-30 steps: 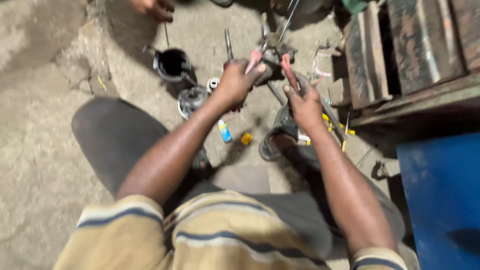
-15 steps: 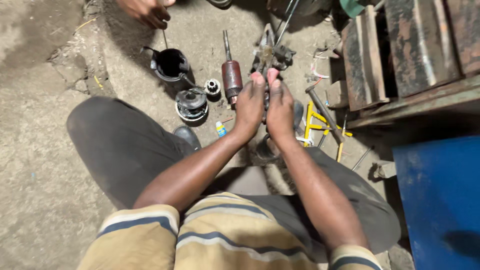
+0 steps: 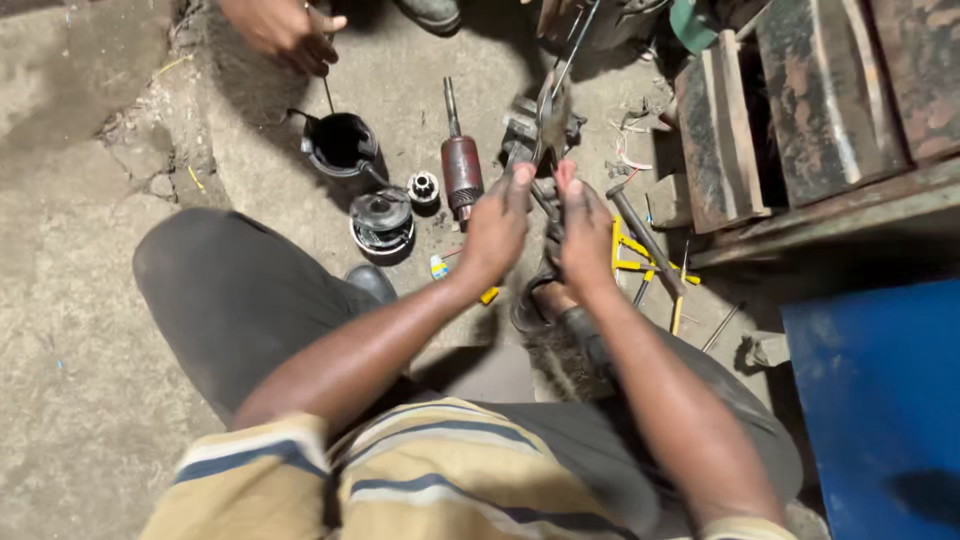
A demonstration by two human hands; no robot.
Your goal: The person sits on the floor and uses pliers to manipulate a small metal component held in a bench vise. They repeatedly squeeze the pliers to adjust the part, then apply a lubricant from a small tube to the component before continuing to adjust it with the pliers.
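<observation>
Left hand (image 3: 495,228) and right hand (image 3: 585,232) clamp together around a grey metal part (image 3: 548,125), steadying it (rusty armature (image 3: 461,172) lies beside).

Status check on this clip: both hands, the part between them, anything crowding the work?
Left hand and right hand close together, gripping a dark metal part. Armature lies on the floor beside. Another person's hand at the black cup, apart.

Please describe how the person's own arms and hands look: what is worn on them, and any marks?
Both arms are bare from the short sleeves down. The left hand and right hand have no gloves, and no ring, watch or band shows. The shirt has short sleeves, tan-yellow with dark blue and pale stripes. Any grime on the fingers is too blurred to judge.
</observation>
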